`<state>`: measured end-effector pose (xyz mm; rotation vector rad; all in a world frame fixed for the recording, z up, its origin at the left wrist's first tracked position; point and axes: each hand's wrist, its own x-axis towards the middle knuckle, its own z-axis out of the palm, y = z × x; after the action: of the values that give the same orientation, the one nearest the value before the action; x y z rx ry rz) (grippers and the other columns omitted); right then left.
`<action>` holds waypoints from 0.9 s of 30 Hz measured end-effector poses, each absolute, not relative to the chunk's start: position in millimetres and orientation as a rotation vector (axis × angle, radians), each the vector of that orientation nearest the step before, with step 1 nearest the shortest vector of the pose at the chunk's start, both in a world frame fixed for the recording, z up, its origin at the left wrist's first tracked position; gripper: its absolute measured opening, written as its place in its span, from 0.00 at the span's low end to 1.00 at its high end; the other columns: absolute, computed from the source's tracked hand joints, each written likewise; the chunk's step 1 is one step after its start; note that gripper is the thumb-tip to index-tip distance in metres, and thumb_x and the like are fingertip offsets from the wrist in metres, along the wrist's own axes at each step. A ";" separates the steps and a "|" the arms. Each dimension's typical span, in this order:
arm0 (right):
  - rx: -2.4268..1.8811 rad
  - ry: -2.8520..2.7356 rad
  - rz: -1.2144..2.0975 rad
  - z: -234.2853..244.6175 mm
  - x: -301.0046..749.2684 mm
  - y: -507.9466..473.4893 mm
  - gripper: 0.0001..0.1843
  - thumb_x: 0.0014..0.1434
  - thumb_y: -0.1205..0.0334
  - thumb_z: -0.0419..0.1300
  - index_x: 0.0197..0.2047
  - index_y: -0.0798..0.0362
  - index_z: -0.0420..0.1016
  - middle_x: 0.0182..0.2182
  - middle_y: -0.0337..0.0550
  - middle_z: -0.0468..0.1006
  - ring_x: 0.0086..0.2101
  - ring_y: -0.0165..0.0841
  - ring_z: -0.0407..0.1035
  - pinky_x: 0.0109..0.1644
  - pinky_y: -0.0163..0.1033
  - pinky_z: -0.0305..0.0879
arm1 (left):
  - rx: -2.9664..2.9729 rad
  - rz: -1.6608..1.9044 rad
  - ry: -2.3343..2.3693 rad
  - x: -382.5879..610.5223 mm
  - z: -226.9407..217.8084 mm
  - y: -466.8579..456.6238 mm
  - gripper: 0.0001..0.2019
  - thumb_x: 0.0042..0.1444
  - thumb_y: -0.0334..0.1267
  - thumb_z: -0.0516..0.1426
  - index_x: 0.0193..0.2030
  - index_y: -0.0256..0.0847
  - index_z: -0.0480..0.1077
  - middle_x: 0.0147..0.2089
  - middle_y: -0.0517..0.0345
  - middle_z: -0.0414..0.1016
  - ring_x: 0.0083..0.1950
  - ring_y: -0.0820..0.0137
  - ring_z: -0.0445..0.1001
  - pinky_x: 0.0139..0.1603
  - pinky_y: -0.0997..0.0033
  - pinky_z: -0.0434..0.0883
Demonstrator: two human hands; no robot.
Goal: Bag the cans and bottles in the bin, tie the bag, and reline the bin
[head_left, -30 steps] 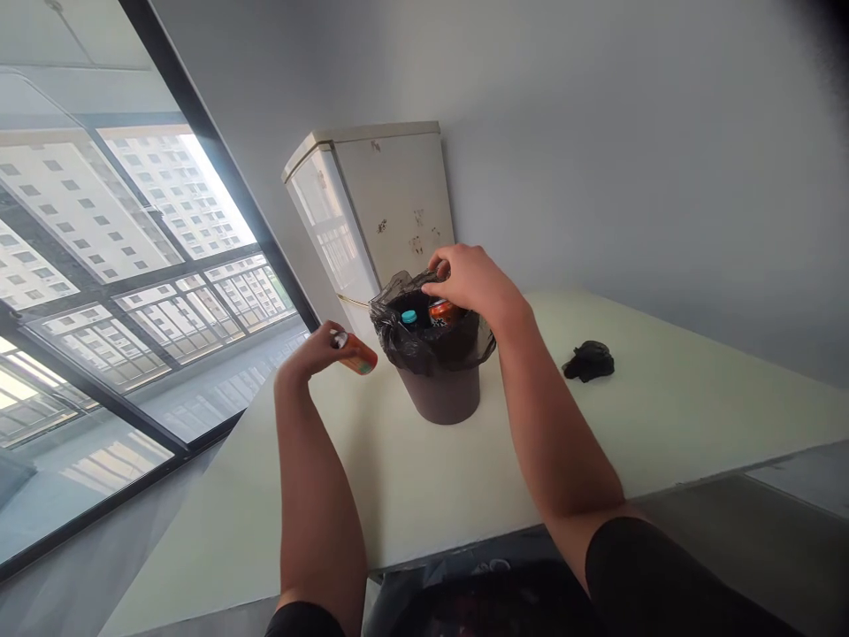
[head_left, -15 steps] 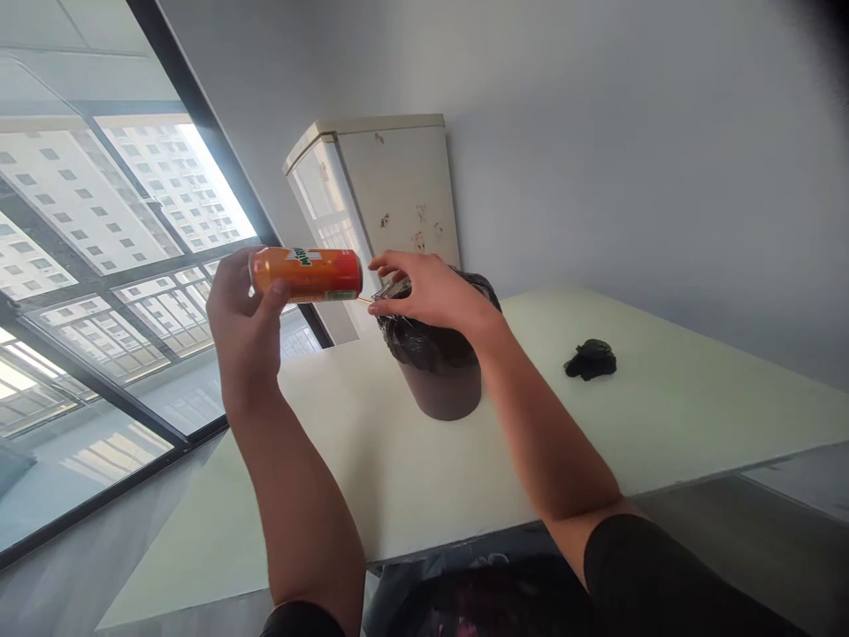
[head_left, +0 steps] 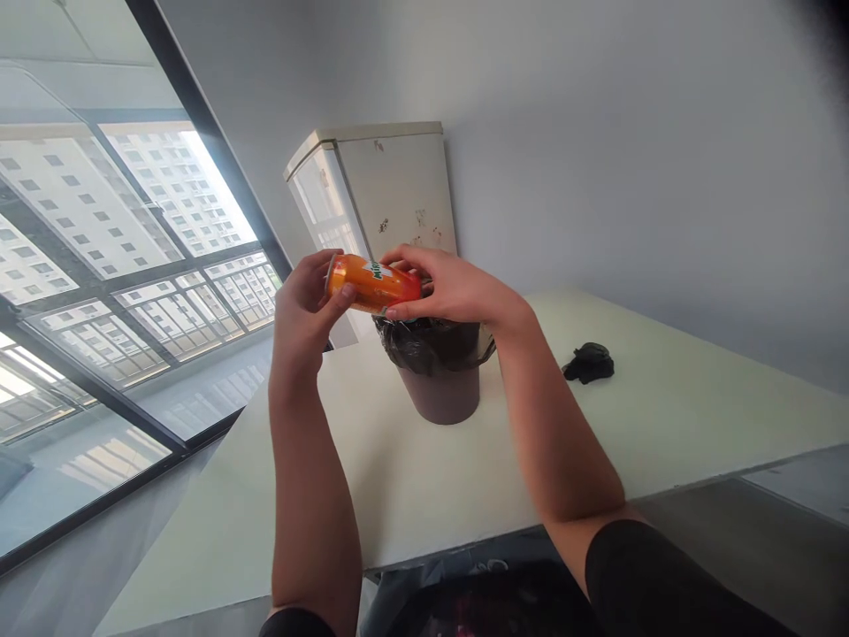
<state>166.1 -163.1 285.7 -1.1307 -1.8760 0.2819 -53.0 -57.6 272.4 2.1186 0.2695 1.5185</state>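
An orange soda can lies on its side in the air between my two hands. My left hand grips its left end, thumb along the front. Around the right end, my right hand is closed with thumb below and fingers above. Just under and behind the can stands a brown trash bin, lined with a black plastic bag folded over its rim. The can and my right hand hide most of the bin's opening.
The bin stands on a pale green table. A crumpled black bag lies to its right. Behind the table is a white refrigerator by the grey wall. Large windows fill the left side.
My left hand has carried the can to the right, over the bin's near side. My right hand, which was apart from the can, has closed on its right end.
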 end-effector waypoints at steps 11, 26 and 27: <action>-1.322 -1.755 0.148 286.9 184.5 -169.2 0.32 0.57 0.49 0.71 0.63 0.43 0.73 0.55 0.44 0.79 0.48 0.42 0.75 0.53 0.45 0.71 | 2.065 1.382 0.514 -35.1 268.4 -63.4 0.28 0.61 0.59 0.64 0.62 0.47 0.72 0.62 0.46 0.79 0.60 0.57 0.79 0.56 0.57 0.78; -1.907 -1.732 0.023 272.3 194.0 -147.1 0.36 0.56 0.47 0.72 0.66 0.42 0.71 0.58 0.46 0.79 0.47 0.42 0.75 0.44 0.39 0.67 | 2.368 0.837 1.301 -49.0 269.9 -75.7 0.23 0.59 0.61 0.60 0.35 0.43 0.82 0.36 0.53 0.82 0.40 0.61 0.78 0.39 0.62 0.70; -1.917 -1.761 0.032 271.6 191.0 -145.0 0.36 0.56 0.47 0.72 0.66 0.42 0.71 0.58 0.46 0.79 0.48 0.42 0.75 0.43 0.39 0.67 | 2.399 0.787 1.292 -47.8 270.3 -76.7 0.23 0.59 0.62 0.59 0.33 0.43 0.81 0.33 0.54 0.81 0.38 0.62 0.77 0.37 0.63 0.69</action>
<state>191.0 -145.0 271.6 -1.9167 -1.7614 0.0322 -47.8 -76.7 270.3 2.3991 1.2918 0.7870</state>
